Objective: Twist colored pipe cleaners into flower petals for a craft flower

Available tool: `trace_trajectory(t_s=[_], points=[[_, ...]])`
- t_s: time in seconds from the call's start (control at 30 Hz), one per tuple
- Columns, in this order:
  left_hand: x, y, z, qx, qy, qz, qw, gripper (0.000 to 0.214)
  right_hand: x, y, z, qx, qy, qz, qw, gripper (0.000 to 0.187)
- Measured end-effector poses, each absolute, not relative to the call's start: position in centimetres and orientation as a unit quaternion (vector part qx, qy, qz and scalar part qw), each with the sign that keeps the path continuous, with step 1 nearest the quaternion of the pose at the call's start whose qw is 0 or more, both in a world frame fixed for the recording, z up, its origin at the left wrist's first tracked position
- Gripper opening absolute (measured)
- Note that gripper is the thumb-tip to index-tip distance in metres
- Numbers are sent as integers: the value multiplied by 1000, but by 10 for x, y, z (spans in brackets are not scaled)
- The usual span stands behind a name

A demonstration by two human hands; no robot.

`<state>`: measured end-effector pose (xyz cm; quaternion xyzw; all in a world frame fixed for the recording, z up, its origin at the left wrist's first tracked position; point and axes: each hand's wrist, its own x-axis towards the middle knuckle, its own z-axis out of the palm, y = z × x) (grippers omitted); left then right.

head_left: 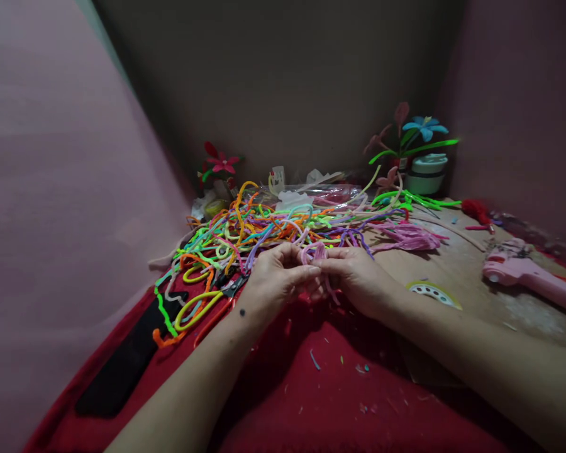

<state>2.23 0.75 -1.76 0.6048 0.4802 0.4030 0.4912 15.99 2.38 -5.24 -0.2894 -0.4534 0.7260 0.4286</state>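
Between my two hands is a looped pink pipe cleaner, its loose end hanging below the fingers. The fingertips of my left hand pinch it from the left. My right hand grips it from the other side, thumb and finger pressed together. Right behind them spreads a tangled heap of coloured pipe cleaners. Scissors with yellow handles lie beside my left wrist, partly under the strands. A bundle of pink pipe cleaners rests beyond my right hand.
A pink glue gun and a tape roll lie on the brown board at right. At left is a black flat object. Pipe-cleaner flowers and a lidded container stand at the back. Scraps dot the red cloth.
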Motion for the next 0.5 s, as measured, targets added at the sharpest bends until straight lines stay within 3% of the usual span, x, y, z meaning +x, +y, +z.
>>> trace_trajectory(t_s=[0.07,0.23,0.4,0.5], points=[[24,6,-23,637,482,399,450,17,160,23,-51,-322,-454,710,432,9],[23,6,-29,745,466,422,222,18,162,23,-49,-378,-482,649,452,20],[23,7,-31,784,410,421,199,10,162,24,-53,-360,-480,664,447,12],[24,7,-32,786,399,436,183,10,161,23,-52,-325,-481,650,490,6]])
